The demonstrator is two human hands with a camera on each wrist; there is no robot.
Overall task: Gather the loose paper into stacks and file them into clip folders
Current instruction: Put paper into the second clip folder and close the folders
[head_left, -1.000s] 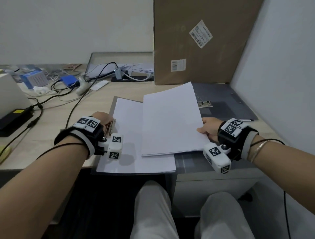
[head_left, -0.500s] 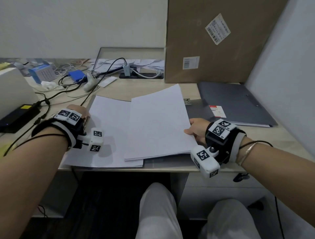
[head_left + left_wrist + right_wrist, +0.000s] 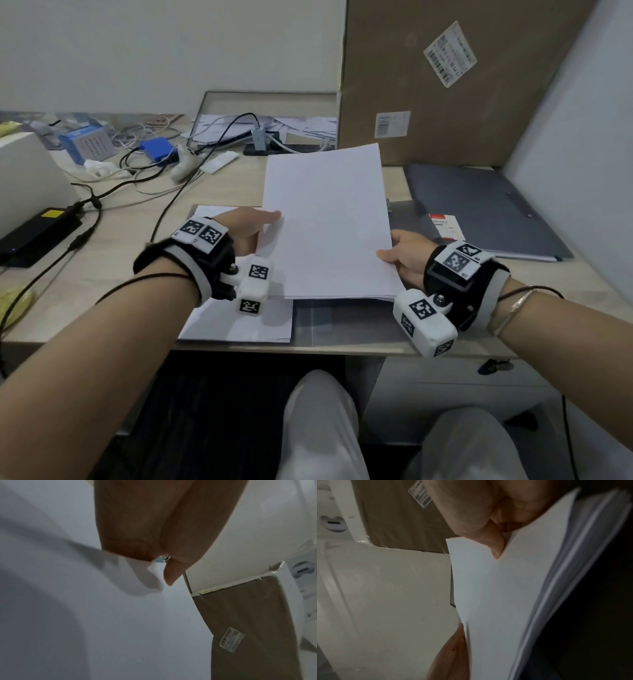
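Observation:
A stack of white paper (image 3: 325, 222) is held tilted above the desk in the head view. My right hand (image 3: 400, 255) pinches its right edge, thumb (image 3: 496, 547) on top and fingers underneath. My left hand (image 3: 251, 226) holds the stack's left edge with the thumb laid on top; its other fingers are hidden below the sheets. In the left wrist view the paper (image 3: 102, 615) fills the frame under my fingers (image 3: 130, 545). More white sheets (image 3: 236, 323) lie flat on an open grey clip folder (image 3: 346, 325) at the desk's front edge.
A closed grey folder (image 3: 479, 209) lies at the right. A large cardboard box (image 3: 445, 85) leans against the back wall. Cables (image 3: 164, 192), a black power brick (image 3: 37, 236) and a blue box (image 3: 87, 144) clutter the left side. My knees are below the desk edge.
My left hand left the flat sheets' left side and moved right onto the stack's left edge. The stack swung straighter, further to the right of the flat sheets, still in my right hand.

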